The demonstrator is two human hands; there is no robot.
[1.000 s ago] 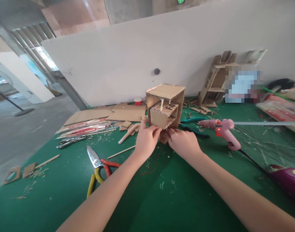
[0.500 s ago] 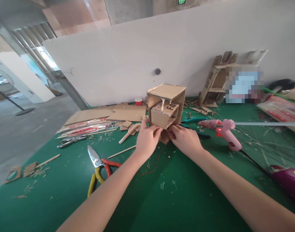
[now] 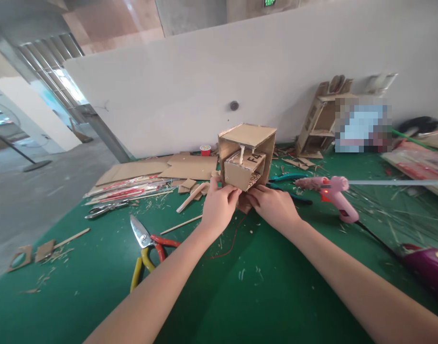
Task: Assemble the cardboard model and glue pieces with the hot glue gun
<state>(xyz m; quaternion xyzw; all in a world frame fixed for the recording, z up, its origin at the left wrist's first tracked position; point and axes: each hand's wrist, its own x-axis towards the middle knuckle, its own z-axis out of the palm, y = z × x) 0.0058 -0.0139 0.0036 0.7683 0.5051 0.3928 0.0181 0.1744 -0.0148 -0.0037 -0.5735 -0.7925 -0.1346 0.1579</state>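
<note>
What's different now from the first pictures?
Only a tiny change: the right hand slid slightly to the right, so a bit more brown cardboard shows between the hands. No grip was clearly taken or let go. The left hand stayed by the bottom of the cardboard box, and the pink glue gun stayed put.

Glue gun (image 3: 338,191) — pink; tabletop (image 3: 255,291) — green; shears' handles (image 3: 147,258) — red, yellow.

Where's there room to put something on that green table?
Between the left forearm and right forearm, the green table is nearly bare, bar pale flecks. Another open patch lies between the shears and holed cardboard. It's crowded behind the left hand: cardboard sheets, sticks.
</note>
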